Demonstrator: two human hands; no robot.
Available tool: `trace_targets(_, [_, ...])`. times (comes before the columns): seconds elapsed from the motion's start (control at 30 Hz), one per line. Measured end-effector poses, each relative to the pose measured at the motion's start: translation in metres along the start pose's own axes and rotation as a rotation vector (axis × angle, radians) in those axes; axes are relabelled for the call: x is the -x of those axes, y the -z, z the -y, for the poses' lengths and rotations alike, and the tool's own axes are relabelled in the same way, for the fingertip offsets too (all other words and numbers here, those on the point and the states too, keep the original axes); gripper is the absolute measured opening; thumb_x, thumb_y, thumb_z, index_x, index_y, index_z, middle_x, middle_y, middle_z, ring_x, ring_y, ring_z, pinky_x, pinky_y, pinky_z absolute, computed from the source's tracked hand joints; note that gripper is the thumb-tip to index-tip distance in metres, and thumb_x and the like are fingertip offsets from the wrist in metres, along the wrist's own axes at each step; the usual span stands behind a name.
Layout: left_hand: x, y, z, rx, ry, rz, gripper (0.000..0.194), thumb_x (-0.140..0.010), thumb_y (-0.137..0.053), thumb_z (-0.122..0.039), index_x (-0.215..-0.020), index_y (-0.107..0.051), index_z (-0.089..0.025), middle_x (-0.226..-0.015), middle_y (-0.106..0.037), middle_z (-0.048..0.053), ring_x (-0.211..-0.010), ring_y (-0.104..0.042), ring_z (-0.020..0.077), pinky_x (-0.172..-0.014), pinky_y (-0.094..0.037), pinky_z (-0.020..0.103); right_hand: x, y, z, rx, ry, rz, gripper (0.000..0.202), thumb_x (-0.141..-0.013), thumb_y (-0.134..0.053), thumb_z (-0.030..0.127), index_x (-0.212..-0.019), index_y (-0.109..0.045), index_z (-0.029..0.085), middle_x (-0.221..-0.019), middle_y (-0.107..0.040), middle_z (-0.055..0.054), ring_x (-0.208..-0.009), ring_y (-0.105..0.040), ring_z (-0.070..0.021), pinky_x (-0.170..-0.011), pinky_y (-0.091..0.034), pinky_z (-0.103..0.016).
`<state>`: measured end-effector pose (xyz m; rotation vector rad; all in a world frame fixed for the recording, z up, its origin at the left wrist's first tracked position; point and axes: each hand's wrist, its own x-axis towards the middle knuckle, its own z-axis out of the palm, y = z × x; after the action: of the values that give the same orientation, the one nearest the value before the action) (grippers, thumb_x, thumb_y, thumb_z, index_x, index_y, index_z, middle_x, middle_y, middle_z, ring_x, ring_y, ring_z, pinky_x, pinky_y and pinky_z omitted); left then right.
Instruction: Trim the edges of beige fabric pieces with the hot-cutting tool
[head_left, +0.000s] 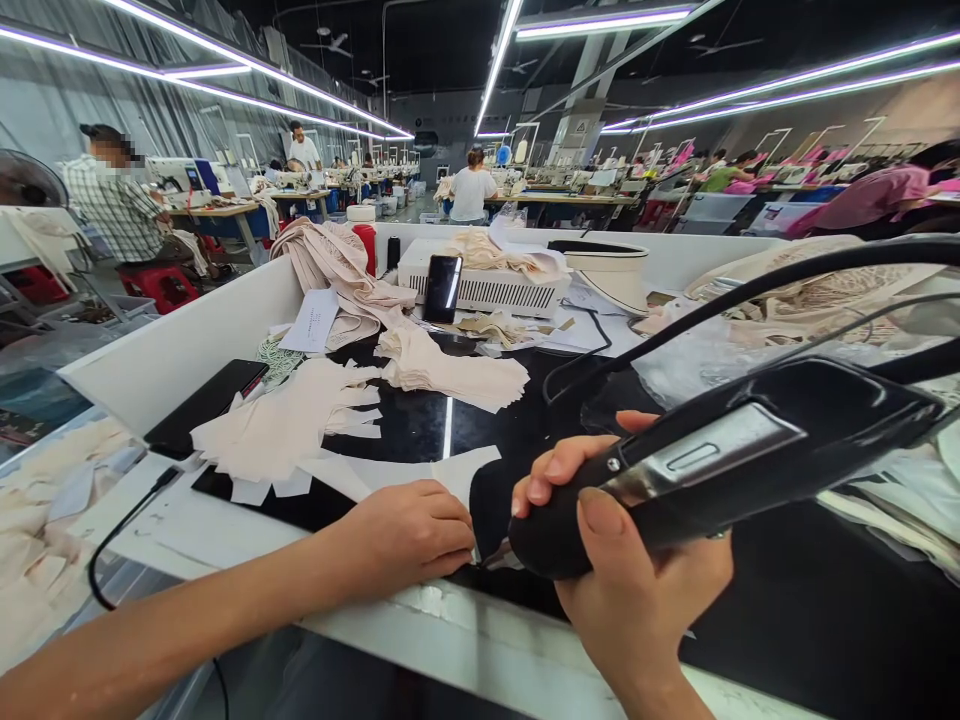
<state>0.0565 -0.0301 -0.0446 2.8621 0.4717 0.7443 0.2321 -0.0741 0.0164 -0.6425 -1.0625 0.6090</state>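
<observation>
Above the black tabletop [795,600], your right hand [645,590] is clutching the tool [712,480], axis slanting eight o'clock toward cloth [461,476] your nearer left hand [416,530] is touching, its grip hidden.

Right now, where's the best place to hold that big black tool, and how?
Probably by its thick, rounded lower body, coming from underneath, as the right hand does. The black tool is long and slants up to the right, so a wrapped grip there should steady it, clear of the thin tip near the left hand.
</observation>
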Motion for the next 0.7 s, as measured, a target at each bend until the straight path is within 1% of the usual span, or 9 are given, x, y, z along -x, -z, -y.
trace_targets(0.17, [0.0000,-0.0002,0.0003,-0.005,-0.003,-0.013,0.015,-0.109,-0.061,-0.020,-0.100,-0.072,-0.014,-0.101,-0.077,0.005,-0.092,-0.072,0.0188,-0.089,-0.054,0.029,0.0002,-0.0017,-0.0039,-0.033,0.017,-0.004,0.042,-0.089,-0.086,0.037,-0.123,-0.063,0.029,-0.080,-0.068,0.003,-0.056,-0.064,-0.0167,-0.047,-0.058,-0.032])
trace_targets(0.37, [0.0008,-0.0022,0.0011,-0.003,0.000,-0.020,0.016,-0.110,-0.061,-0.020,-0.101,-0.072,-0.014,-0.101,-0.077,0.005,-0.093,-0.072,0.0192,-0.088,-0.055,0.030,-0.0005,-0.0048,-0.0068,-0.039,0.028,-0.015,0.042,-0.089,-0.086,0.036,-0.123,-0.063,0.029,-0.080,-0.068,0.003,-0.057,-0.064,-0.0160,-0.048,-0.058,-0.031])
trace_targets(0.53, [0.0016,-0.0041,0.0020,-0.016,-0.019,-0.035,0.020,-0.112,-0.056,-0.022,-0.102,-0.072,-0.014,-0.102,-0.077,0.006,-0.095,-0.072,0.0188,-0.091,-0.056,0.029,0.0002,-0.0052,-0.0082,-0.040,0.029,0.002,0.040,-0.090,-0.085,0.033,-0.124,-0.065,0.030,-0.082,-0.069,0.004,-0.059,-0.066,-0.0153,-0.050,-0.060,-0.030])
trace_targets(0.7, [0.0054,-0.0024,0.0035,-0.031,-0.057,-0.060,0.023,-0.114,-0.051,-0.021,-0.104,-0.071,-0.014,-0.104,-0.076,0.006,-0.097,-0.072,0.0186,-0.092,-0.058,0.029,-0.0004,-0.0046,-0.0081,-0.023,0.038,0.005,0.042,-0.089,-0.086,0.034,-0.124,-0.063,0.029,-0.081,-0.069,0.004,-0.057,-0.065,-0.0156,-0.048,-0.059,-0.031])
